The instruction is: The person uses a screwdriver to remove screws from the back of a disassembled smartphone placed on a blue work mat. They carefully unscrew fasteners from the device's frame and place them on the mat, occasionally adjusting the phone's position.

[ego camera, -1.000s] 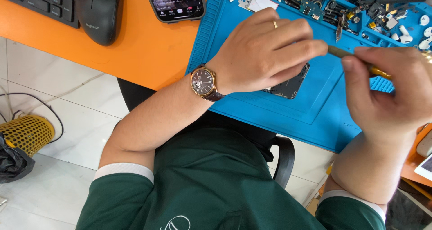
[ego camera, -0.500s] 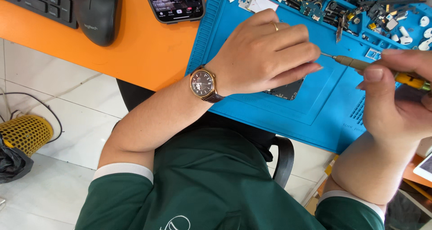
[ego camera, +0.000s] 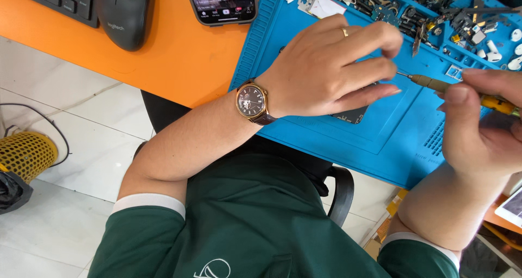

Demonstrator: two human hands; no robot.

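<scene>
Screwdriver (ego camera: pixel 457 89), slim with a brass-coloured shaft and a yellow handle, lies nearly level above the blue work mat (ego camera: pixel 348 142), its fine tip pointing left toward the fingertips of the left hand (ego camera: pixel 326 71). The right hand (ego camera: pixel 478 126) is clenched round its handle, thumb and forefinger pinching the shaft near the front.

In the head view, the left hand rests over a dark flat device (ego camera: pixel 353 115) on the mat, covering most of it so that only 1 lower corner shows beneath the palm. Its fingers are curled together and pressed down toward the device; whether they pinch some small part I cannot tell, since the fingertips hide what lies under them. A gold ring (ego camera: pixel 345 32) sits on 1 finger, and a wristwatch (ego camera: pixel 251 101) with a dark face and brown strap is on the wrist.

Along the far edge of the mat lies a scatter of small parts and tools (ego camera: pixel 435 11), well apart from the device. The mat sits on an orange desk (ego camera: pixel 179 60). To the left on the desk are a smartphone (ego camera: pixel 222 2) with a lit screen, just beside the mat, then a black mouse (ego camera: pixel 124 11) and the corner of a black keyboard (ego camera: pixel 60 0). Below, the person's green shirt (ego camera: pixel 239 223) fills the foreground, and a yellow mesh basket (ego camera: pixel 24 155) stands on the tiled floor at the left.
</scene>
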